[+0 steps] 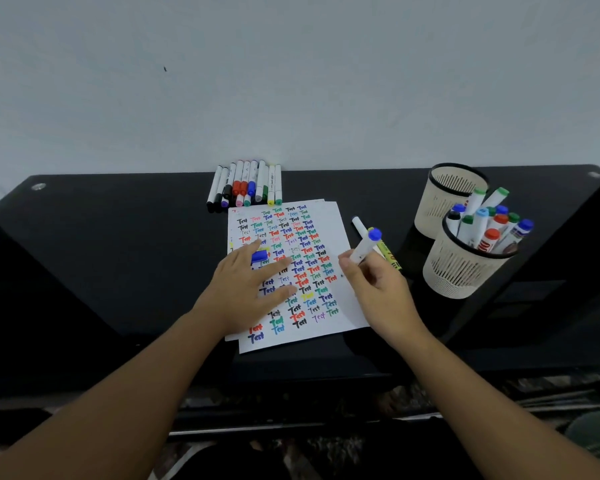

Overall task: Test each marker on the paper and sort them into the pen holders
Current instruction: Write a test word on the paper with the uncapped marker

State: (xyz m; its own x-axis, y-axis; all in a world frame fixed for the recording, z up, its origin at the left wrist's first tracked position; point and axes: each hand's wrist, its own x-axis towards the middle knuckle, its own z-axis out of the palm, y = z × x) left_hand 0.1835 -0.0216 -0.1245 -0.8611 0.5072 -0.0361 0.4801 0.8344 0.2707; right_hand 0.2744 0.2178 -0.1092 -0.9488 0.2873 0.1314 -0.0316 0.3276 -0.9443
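Note:
A white paper [340,233] covered in rows of coloured "Test" words lies on the black table [125,244]. My left hand [246,289] lies flat on the paper, and a blue cap [259,256] shows between its fingers. My right hand [378,289] grips a white marker with a blue end [366,247] over the paper's right edge. A row of several markers [246,185] lies behind the paper. The near pen holder [461,271] holds several markers. The far pen holder [447,192] looks empty.
A white marker [359,225] and a yellow one [388,254] lie on the table between the paper and the holders. A pale wall rises right behind the table. The table's front edge runs just below the paper.

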